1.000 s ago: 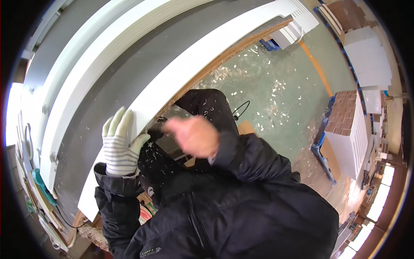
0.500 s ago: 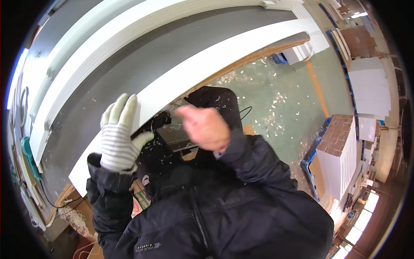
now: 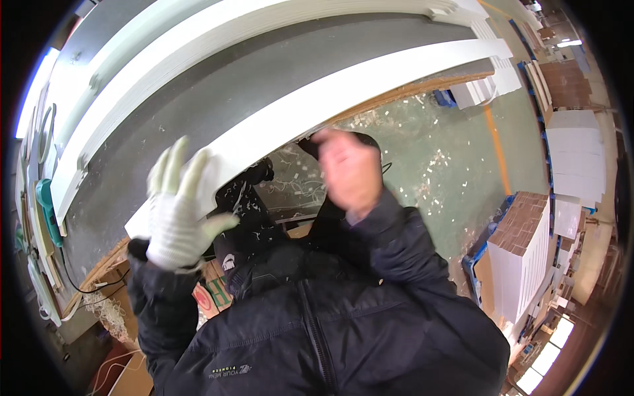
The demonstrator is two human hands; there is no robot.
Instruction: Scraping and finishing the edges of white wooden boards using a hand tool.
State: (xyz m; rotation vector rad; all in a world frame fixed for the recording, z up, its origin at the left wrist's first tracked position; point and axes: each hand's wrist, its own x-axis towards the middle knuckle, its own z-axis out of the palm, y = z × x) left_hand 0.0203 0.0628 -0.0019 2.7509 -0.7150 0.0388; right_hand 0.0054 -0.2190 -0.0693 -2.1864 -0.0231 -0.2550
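Observation:
A long narrow white board lies along the near edge of a grey-topped table. Over the left end of that board is my left hand, in a striped knit glove with pale fingertips. Its fingers are spread and hold nothing; whether they touch the board I cannot tell. My right hand is bare and smeared by motion. It hangs just off the table's near edge, close to the middle of the board, and its fingers cannot be made out.
More long white boards lie stacked along the table's far side. A teal tool with a black cord is at the left. Pale chips litter the green floor. At the right stands a pallet of white and brown panels.
My right hand has moved to the right and slightly up along the board's edge. My left hand stays over the board's left end, fingers more spread. The whole view has shifted slightly.

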